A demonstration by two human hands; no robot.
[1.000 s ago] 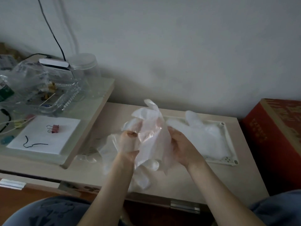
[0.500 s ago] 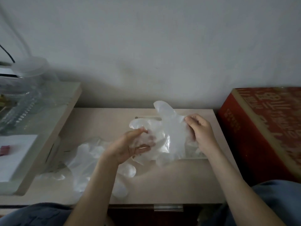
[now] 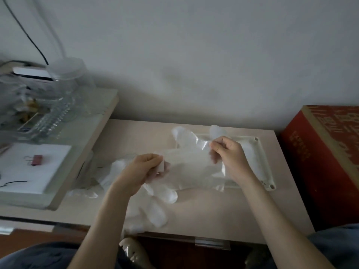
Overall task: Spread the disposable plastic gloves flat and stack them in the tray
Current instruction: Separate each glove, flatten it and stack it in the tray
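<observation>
Against a bare grey wall [image 3: 194,55], at frame centre, left hand [image 3: 143,168] and right hand [image 3: 231,158] each pinch an edge of a thin translucent plastic glove [image 3: 191,166] stretched above the white rectangular plastic tray [image 3: 264,162] at centre right, where uneven release could leave the clingy film creased.

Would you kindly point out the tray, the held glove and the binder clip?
tray [image 3: 264,162]: head view, on its right rim.
held glove [image 3: 190,166]: head view, on its palm.
binder clip [image 3: 37,159]: head view, on its red body.

tray [image 3: 264,162] partly hid., box [image 3: 320,152] cut off
</observation>
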